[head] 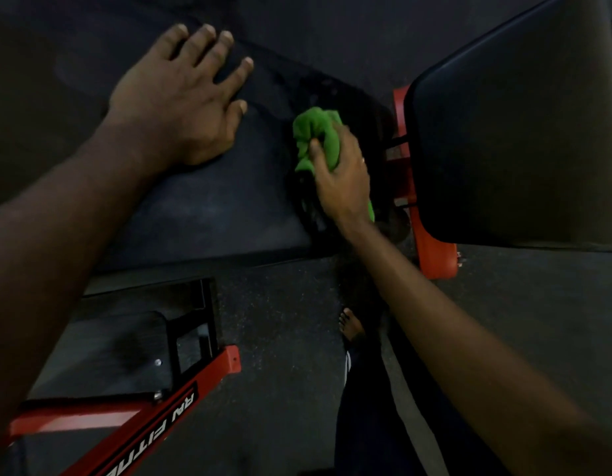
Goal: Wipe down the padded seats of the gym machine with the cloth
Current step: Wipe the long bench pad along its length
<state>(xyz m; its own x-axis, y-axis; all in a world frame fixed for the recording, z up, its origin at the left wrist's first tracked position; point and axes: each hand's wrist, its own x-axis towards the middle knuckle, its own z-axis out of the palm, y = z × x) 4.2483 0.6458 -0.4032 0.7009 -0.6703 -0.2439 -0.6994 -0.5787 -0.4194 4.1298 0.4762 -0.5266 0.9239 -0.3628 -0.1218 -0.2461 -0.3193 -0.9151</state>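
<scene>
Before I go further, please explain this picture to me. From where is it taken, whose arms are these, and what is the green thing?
The one picture comes from a camera worn on a person's head, looking down, so both arms are that person's own. The left hand lies flat, fingers straight, on a dark padded seat of a gym machine. The right hand grips a bunched green cloth near that seat's right end. A second dark pad stands at the right, on a red frame. Below are the speckled floor and the person's bare foot.

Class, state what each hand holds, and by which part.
Right hand grips the bunched green cloth around its middle; left hand holds nothing, resting flat on the padded seat.
</scene>
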